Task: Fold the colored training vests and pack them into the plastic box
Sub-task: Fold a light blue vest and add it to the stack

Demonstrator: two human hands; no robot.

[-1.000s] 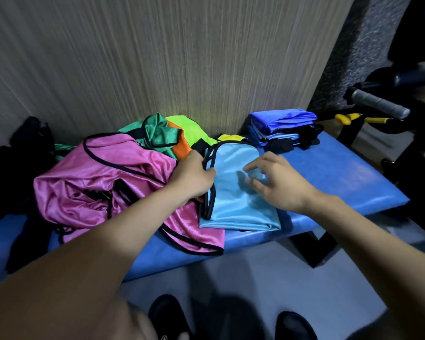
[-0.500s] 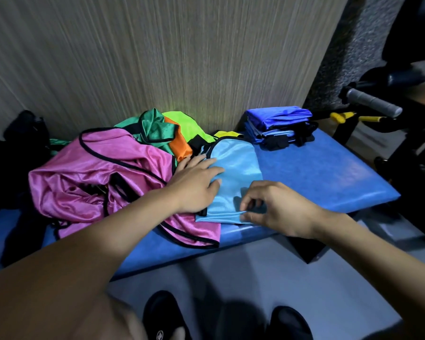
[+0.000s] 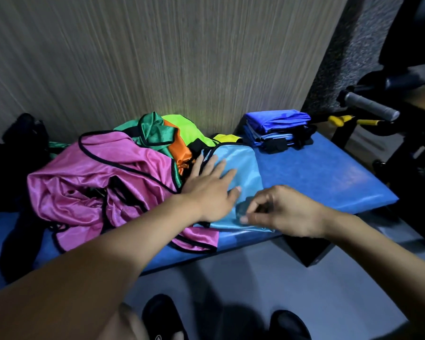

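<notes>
Head view: light-blue vest [image 3: 241,165] under both hands

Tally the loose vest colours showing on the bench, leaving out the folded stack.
Pink vest: 1
Green vest: 1
Orange vest: 1
Lime vest: 1
Yellow vest: 1
Light blue vest: 1
Total: 6 colours visible; more may lie hidden underneath.

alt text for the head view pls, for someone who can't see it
A person's left hand presses flat on a light blue vest on a blue padded bench while the right hand pinches its near edge. Unfolded pink, green and orange vests lie left; folded blue vests sit behind.
</notes>
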